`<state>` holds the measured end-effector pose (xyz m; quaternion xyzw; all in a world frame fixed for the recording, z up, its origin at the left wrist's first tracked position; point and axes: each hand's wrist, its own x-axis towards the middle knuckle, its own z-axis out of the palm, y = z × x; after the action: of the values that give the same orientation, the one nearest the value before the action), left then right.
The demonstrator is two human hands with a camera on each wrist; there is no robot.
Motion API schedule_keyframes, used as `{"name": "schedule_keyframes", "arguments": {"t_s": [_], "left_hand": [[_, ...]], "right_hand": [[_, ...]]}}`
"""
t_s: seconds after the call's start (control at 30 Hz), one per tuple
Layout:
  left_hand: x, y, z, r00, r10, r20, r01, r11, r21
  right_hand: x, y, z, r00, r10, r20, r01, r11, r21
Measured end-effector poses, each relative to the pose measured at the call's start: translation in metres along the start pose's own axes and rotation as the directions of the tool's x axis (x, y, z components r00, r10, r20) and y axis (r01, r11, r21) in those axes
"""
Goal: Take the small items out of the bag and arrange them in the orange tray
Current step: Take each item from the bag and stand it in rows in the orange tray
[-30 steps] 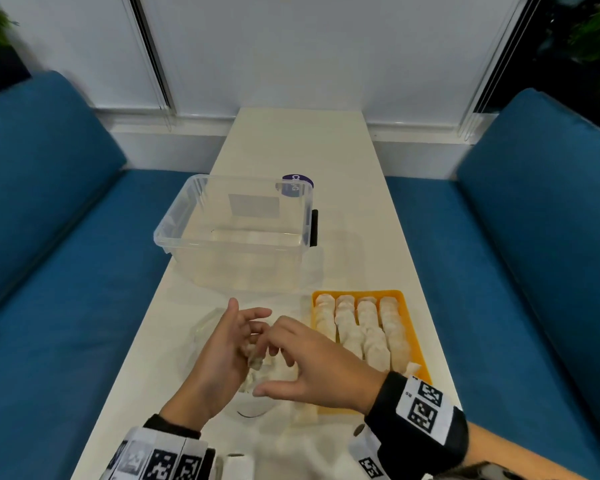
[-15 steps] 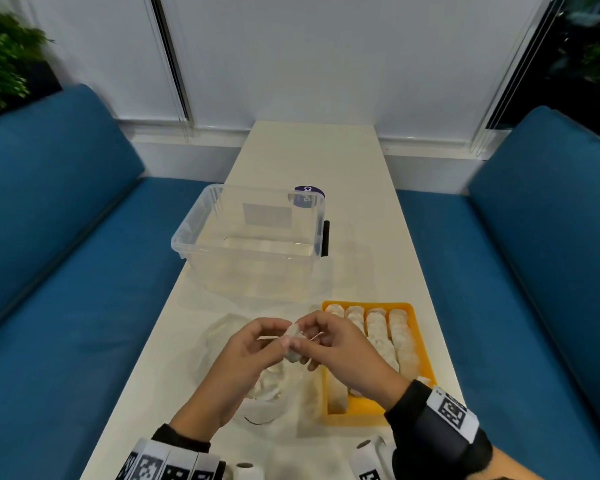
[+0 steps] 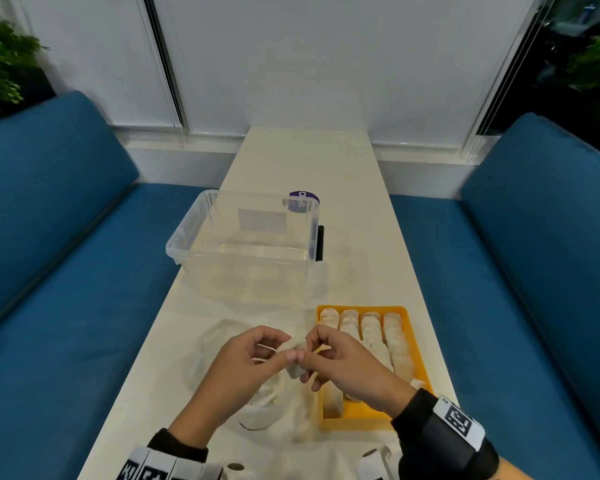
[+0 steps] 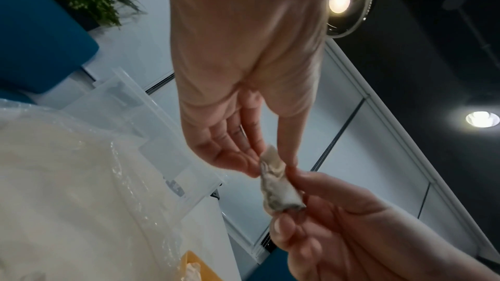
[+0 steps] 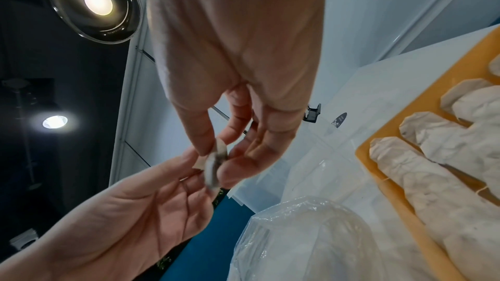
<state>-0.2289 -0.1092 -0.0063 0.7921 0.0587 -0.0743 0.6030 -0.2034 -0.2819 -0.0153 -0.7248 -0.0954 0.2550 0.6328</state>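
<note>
A small crumpled white packet [image 3: 293,370] is held in the air between both hands, above the clear plastic bag [image 3: 219,337]. My left hand [image 3: 289,348] pinches its upper end [image 4: 276,185] with thumb and fingertips. My right hand [image 3: 305,348] pinches the lower part; in the right wrist view the packet [image 5: 213,168] sits edge-on between its thumb and fingers. The orange tray [image 3: 361,415] lies just right of the hands, partly under the right wrist. Several rows of the same white packets [image 3: 371,334] fill it. More packets show dimly inside the bag [image 5: 311,243].
An open clear plastic box [image 3: 250,282] with a black latch [image 3: 320,242] stands beyond the bag, a purple round label [image 3: 303,199] behind it. The narrow white table [image 3: 309,161] runs away from me. Blue sofas [image 3: 49,237] flank both sides.
Both hands have come up out of the bag with one packet. They now hold it between their fingertips, higher and closer to the tray's left edge.
</note>
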Motion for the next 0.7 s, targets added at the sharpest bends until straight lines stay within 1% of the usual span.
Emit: {"name": "schedule_keyframes", "arguments": {"t_s": [0.1,0.2,0.23,0.3,0.37,0.4,0.5,0.6,0.7], "left_hand": [[0.002,-0.001,-0.003,1.000,0.019,0.012,-0.019,1.000,-0.010],[0.003,-0.004,-0.003,0.999,0.048,-0.006,-0.048,0.995,-0.089],[0.003,-0.003,-0.002,0.999,0.050,-0.013,-0.051,0.992,-0.118],[0.003,-0.002,0.000,0.999,0.054,0.002,-0.053,0.990,-0.131],[0.002,-0.001,0.002,0.997,0.065,0.030,-0.062,0.994,-0.091],[0.002,-0.001,0.004,0.996,0.076,0.038,-0.074,0.995,-0.063],[0.004,0.000,0.008,0.993,0.113,0.032,-0.113,0.994,0.001],[0.007,0.001,0.011,0.989,0.139,0.050,-0.141,0.989,0.050],[0.007,-0.004,0.010,0.988,0.122,0.097,-0.132,0.986,0.101]], "right_hand": [[-0.001,0.002,-0.002,1.000,-0.010,0.014,0.010,0.999,-0.053],[-0.003,0.005,-0.003,0.998,0.006,0.061,-0.006,1.000,-0.004],[-0.004,0.005,-0.004,0.997,0.013,0.075,-0.012,1.000,-0.014],[-0.004,0.005,-0.006,0.997,0.002,0.079,0.007,0.993,-0.117],[-0.003,0.005,-0.009,0.998,-0.050,0.045,0.059,0.971,-0.233],[-0.003,0.005,-0.010,0.996,-0.081,0.025,0.085,0.961,-0.262],[-0.001,0.005,-0.013,0.990,-0.142,-0.007,0.134,0.948,-0.290],[0.000,0.008,-0.018,0.989,-0.147,-0.021,0.135,0.947,-0.290],[0.002,0.015,-0.031,0.990,-0.123,-0.065,0.093,0.934,-0.345]]}}
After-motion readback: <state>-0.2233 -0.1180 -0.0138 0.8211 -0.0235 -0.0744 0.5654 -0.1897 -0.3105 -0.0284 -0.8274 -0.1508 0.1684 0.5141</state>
